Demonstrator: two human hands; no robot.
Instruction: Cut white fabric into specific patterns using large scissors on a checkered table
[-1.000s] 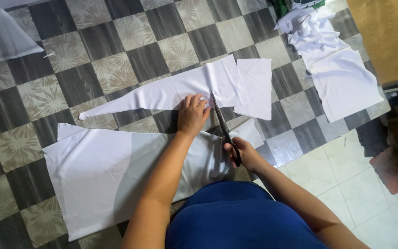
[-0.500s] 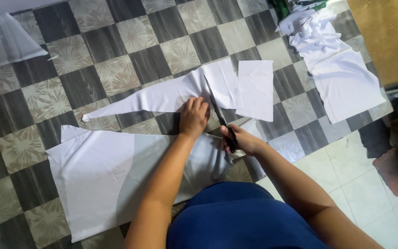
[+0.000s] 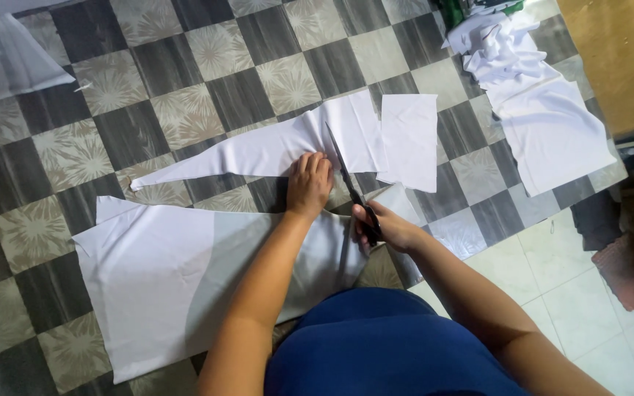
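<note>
The white cloth [image 3: 258, 150] lies flat on the checkered tile floor [image 3: 207, 44], a long tapering strip with its narrow tip pointing left and its wide end to the right. Compared with a second ago the scissors [image 3: 348, 180] have travelled further up the strip, so the blades now reach well into the wide end and the cut line runs almost to the far edge; the squarish piece [image 3: 409, 139] to the right looks close to being parted from the strip. The left hand [image 3: 310, 183] has stayed pressed flat on the cloth just beside the blades, fingers spread, grasping nothing. The right hand [image 3: 383, 227] is clenched around the black handles of the scissors.

The cloth is plain white, thin and smooth, with one fold showing near the cut.

Nearer the person a larger white sheet [image 3: 155, 271] is spread over the tiles, partly under the left forearm. To the upper right lies a crumpled heap of white cloth [image 3: 544, 110] beside a wooden board [image 3: 618, 59]. Another white piece [image 3: 1, 59] shows at the upper left corner.
</note>
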